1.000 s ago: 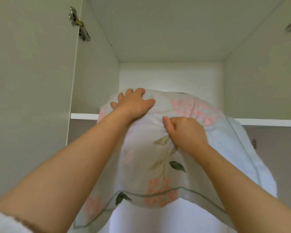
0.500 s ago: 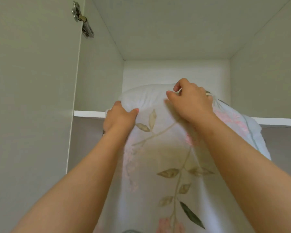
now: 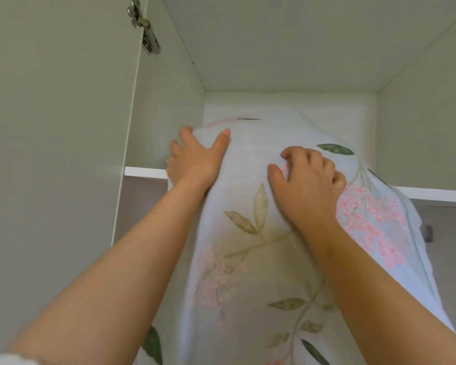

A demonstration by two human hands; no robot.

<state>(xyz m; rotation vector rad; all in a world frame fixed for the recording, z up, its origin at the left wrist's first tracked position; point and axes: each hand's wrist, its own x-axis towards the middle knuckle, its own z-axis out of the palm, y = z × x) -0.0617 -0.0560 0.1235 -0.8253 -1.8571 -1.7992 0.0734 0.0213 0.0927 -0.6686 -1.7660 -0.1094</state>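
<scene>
A bulky white quilt (image 3: 250, 159) printed with pink flowers and green leaves lies half over the front edge of a high wardrobe shelf (image 3: 142, 172), its lower part hanging down toward me. My left hand (image 3: 195, 159) presses on the quilt's upper left side with thumb and fingers spread. My right hand (image 3: 306, 180) sits on the quilt to the right, its fingers curled and digging into the fabric. The quilt's far end inside the compartment is hidden behind its own bulge.
The open wardrobe door (image 3: 53, 127) stands at the left with a metal hinge (image 3: 145, 30) near the top. The compartment's right wall (image 3: 427, 122) and ceiling (image 3: 287, 40) enclose the space. A small shelf peg (image 3: 428, 233) shows below the shelf at right.
The quilt has been pushed further up and into the compartment. My left hand moved up onto the bulge's left side; my right hand dropped lower and to the right.
</scene>
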